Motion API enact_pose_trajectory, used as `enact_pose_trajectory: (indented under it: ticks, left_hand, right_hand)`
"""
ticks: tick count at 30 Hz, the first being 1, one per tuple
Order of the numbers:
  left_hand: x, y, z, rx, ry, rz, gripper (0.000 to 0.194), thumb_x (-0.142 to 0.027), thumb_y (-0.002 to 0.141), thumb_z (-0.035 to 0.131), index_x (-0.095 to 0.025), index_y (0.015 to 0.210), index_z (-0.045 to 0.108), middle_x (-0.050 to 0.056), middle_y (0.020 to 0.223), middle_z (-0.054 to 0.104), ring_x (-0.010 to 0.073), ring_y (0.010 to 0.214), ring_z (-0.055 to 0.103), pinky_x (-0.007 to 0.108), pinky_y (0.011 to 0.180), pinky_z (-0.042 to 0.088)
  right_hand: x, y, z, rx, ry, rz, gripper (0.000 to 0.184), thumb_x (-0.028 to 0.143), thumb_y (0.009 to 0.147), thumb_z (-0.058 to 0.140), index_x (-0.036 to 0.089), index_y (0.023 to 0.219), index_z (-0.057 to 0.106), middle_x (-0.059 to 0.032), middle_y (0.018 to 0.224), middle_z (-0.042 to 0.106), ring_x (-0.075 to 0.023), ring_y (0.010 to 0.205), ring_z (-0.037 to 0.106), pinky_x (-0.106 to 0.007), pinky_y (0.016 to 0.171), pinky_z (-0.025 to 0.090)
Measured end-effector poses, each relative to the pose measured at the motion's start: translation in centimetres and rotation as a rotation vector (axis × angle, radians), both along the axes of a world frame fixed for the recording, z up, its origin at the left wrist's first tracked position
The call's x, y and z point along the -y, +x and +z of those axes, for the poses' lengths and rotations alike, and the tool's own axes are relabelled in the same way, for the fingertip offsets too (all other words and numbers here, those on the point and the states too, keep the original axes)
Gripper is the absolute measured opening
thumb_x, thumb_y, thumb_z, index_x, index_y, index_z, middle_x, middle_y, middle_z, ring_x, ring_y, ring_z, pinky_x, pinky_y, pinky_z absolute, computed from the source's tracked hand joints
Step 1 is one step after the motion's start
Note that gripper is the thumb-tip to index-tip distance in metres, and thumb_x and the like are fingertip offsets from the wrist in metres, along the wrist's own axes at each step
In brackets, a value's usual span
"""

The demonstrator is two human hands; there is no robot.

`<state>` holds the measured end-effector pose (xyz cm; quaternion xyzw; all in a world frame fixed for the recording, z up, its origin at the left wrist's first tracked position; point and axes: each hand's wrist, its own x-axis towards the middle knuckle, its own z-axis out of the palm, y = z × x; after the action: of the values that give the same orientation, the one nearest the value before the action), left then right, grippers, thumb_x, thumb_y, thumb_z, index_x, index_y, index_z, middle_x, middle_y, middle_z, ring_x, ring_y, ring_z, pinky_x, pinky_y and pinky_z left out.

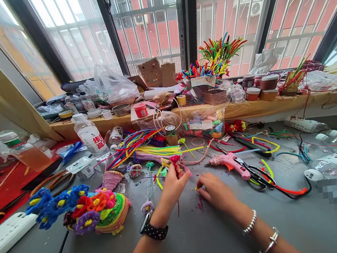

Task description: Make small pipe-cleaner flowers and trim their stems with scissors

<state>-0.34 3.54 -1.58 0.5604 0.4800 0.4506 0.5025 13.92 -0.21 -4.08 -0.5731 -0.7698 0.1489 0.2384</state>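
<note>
Pinches a pink flower [175, 158] in the left hand [175, 184], thumb and fingertips closed on it, bloom just above the grip. Curls the right hand [217, 191] low over the table [194, 249], to the right of that grip and apart from it, thumb and forefinger close together, with a yellow bit [196, 188] at the tips; cannot tell whether gripped or only touched. Shows a dark red stem [178, 208] just below the left grip, and pink scraps [199, 205] on the table between the hands, nearer the right. Has the glue gun [229, 163] just beyond the right hand, scissors [258, 181] to its right, pipe cleaners [146, 148] beyond the left grip. Left of the left grip, keeps a purple flower [147, 207] near the wrist, then the flower basket [114, 216], with a white-capped bottle [89, 135] farther off behind
</note>
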Motion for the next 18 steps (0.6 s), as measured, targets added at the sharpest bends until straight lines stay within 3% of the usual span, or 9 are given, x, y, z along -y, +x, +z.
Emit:
enact_pose_trajectory:
  ticks: [3, 7, 18]
  left_hand:
    - [0.05, 0.16, -0.53, -0.044, -0.034, -0.138, 0.031, -0.028, 0.06, 0.062, -0.02, 0.065, 0.033, -0.006, 0.059, 0.049, 0.0087, 0.05, 0.048, 0.02, 0.044, 0.037]
    - [0.26, 0.52, -0.96, -0.027, -0.041, -0.305, 0.033, -0.023, 0.059, 0.063, -0.02, 0.066, 0.031, 0.001, 0.074, 0.058, 0.0144, 0.064, 0.057, 0.026, 0.056, 0.044]
    - [0.38, 0.5, -1.03, -0.17, 0.066, -0.256, 0.022, -0.02, 0.06, 0.06, -0.019, 0.065, 0.039, -0.003, 0.062, 0.06, 0.0145, 0.061, 0.058, 0.025, 0.055, 0.043]
  right_hand:
    - [0.46, 0.31, 0.43, -0.085, 0.004, -0.013, 0.007, 0.015, 0.076, 0.048, 0.016, 0.078, 0.055, -0.0028, 0.076, 0.061, -0.0143, 0.07, 0.055, -0.025, 0.064, 0.043]
    - [0.76, 0.65, 0.85, -0.356, 0.032, -0.007, 0.009, 0.015, 0.076, 0.046, 0.017, 0.08, 0.054, -0.0013, 0.074, 0.062, -0.0123, 0.066, 0.057, -0.022, 0.06, 0.044]
    - [0.82, 0.64, 0.79, -0.484, 0.014, 0.023, 0.011, 0.013, 0.075, 0.046, 0.017, 0.084, 0.051, -0.0019, 0.076, 0.063, -0.0126, 0.067, 0.059, -0.024, 0.062, 0.046]
